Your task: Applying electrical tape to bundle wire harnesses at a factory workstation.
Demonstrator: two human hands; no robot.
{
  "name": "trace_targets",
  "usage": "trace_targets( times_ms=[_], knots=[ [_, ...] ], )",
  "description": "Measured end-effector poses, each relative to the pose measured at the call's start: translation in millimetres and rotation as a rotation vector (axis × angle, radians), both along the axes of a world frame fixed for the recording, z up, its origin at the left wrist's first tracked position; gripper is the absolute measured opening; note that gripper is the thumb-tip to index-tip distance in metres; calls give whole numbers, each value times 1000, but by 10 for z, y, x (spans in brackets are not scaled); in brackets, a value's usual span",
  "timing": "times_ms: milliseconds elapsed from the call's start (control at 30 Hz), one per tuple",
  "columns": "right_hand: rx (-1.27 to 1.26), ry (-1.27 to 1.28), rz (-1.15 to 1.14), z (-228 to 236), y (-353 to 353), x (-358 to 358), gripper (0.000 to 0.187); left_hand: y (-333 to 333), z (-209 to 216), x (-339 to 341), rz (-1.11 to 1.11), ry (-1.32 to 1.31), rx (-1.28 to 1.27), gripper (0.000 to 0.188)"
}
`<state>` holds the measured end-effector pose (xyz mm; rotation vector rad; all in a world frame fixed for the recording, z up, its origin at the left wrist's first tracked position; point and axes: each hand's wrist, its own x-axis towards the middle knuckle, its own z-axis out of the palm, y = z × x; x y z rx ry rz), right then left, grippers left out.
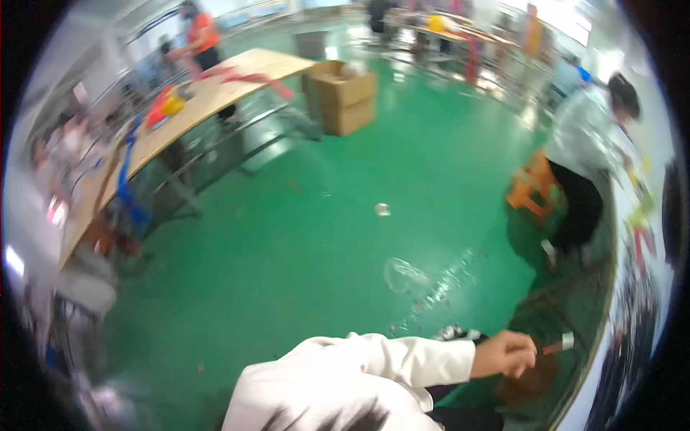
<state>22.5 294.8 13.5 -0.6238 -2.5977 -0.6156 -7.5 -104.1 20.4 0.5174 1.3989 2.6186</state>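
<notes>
My left hand (507, 354), at the end of a white sleeve (424, 361), reaches to the right near the lower edge. Its fingers are curled in; whatever may be inside them is hidden. Just beyond the fingertips is a short reddish strip (552, 350) with a white end (568, 340); I cannot tell whether the hand touches it. The hand is near the edge of a white-topped table (600, 373) along the right side. My right hand is out of view.
Clear plastic scraps (406, 275) lie on the green floor (302, 237). A person in a pale top (582, 133) bends over the right-hand table, beside an orange stool (533, 185). A long wooden table (162, 140) and a cardboard box (348, 100) stand farther off.
</notes>
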Motion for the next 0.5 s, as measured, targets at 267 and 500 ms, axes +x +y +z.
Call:
trace_targets(
  times_ms=[267, 500],
  knots=[
    [-847, 240, 953, 514, -1819, -119, 56, -202, 529, 77, 4, -2, 330, 11],
    [-1216, -254, 1264, -585, -2332, 445, 35, -105, 1434, -116, -414, 80, 908, 7]
  ],
)
